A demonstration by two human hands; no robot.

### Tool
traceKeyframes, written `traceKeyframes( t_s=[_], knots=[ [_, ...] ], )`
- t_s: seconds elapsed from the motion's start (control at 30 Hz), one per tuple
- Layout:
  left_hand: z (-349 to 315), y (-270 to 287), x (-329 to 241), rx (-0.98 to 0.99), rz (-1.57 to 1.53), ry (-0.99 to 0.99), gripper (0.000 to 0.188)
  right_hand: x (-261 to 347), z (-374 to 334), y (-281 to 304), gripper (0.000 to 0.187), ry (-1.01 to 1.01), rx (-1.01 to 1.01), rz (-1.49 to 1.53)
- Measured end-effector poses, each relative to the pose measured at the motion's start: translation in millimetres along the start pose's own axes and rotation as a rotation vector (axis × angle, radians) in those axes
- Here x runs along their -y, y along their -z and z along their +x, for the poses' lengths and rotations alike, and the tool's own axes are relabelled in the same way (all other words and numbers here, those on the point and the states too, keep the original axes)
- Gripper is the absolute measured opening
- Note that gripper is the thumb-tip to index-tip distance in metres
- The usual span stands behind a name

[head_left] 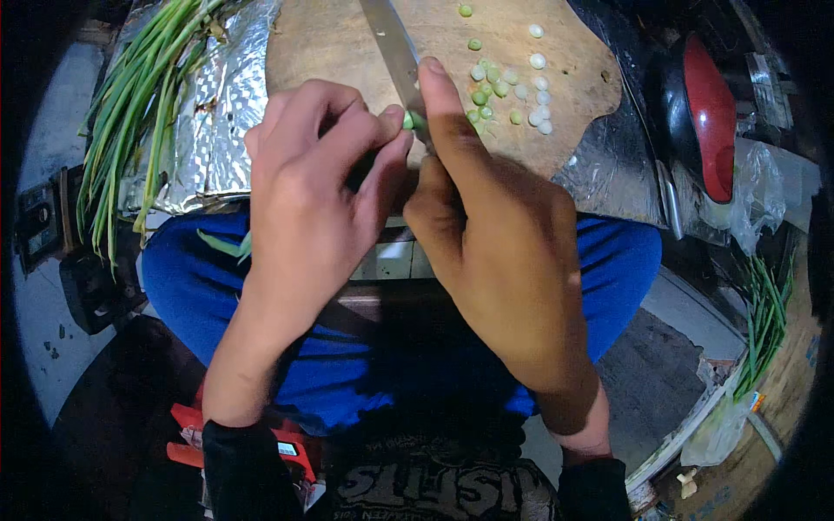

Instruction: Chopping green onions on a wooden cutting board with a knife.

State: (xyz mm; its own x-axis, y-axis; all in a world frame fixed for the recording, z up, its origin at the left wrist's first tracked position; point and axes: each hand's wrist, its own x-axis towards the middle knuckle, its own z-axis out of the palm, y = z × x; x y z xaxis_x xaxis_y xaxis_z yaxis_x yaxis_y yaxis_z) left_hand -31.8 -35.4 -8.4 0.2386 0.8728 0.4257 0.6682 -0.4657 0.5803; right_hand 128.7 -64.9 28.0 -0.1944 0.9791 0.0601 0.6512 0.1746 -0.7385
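My left hand (313, 174) is closed in a pinch on a green onion (409, 121), whose cut end pokes out from the fingertips. Against that end rests the blade of a knife (391, 39), pointing away from me. My right hand (504, 226) grips the knife, with the index finger stretched along the blade's spine; the handle is hidden inside the fist. Both hands are over the near edge of a wooden cutting board (347, 43). To the right of the blade, several green and white onion slices (499, 87) are scattered on the board.
A bundle of green onions (139, 113) lies on foil (234, 104) left of the board. On the right are a red and black rounded object (708, 122), a clear plastic bag (756, 195) and more long green stalks (764, 313). My knees in blue trousers (621, 260) sit below the board.
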Motion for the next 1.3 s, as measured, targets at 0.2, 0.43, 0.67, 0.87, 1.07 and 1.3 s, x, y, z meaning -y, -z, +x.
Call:
traceKeyframes(
  t_s=[0.2, 0.43, 0.67, 0.87, 1.07, 1.3],
  knots=[
    [-5, 3, -4, 0.009, 0.071, 0.018, 0.023, -5, 0, 1, 0.065, 0.023, -0.080, -0.020],
    [-4, 5, -5, 0.000, 0.070, 0.020, 0.021, -9, -7, 16, 0.055, -0.050, -0.114, -0.001],
    [-5, 2, -8, -0.080, -0.028, 0.095, 0.016, -1, -15, 14, 0.073, 0.080, -0.025, 0.087],
    [-4, 0, -7, -0.090, -0.054, 0.104, 0.014, 1, -16, 12, 0.076, 0.042, 0.016, 0.083],
    [-5, 2, -6, -0.085, -0.032, 0.084, 0.013, 3, -12, -2, 0.075, 0.041, 0.001, -0.074],
    [-6, 1, -6, -0.103, 0.038, 0.053, 0.015, 3, 2, -6, 0.073, 0.051, -0.011, -0.092]
  ],
)
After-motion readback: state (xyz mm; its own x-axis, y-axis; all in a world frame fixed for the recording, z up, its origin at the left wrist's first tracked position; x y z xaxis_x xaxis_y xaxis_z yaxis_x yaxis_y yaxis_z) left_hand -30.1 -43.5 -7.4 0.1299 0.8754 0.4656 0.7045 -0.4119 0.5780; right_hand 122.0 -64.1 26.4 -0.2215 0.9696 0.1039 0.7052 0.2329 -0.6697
